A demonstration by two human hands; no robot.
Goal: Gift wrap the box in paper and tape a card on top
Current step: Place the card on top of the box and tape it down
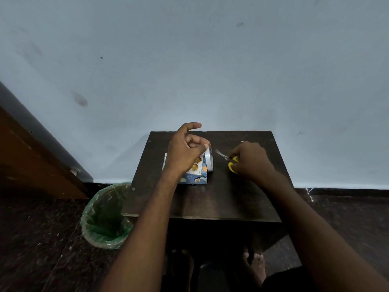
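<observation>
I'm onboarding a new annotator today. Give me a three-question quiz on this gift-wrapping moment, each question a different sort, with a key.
1. True or false: the right hand grips the yellow-handled scissors.
2. What does the left hand hold above the wrapped box? A) a pen B) the tape roll C) a ribbon
3. Fill in: the green-lined bin stands on the floor to the ____ of the table.

Key: 1 true; 2 B; 3 left.
</observation>
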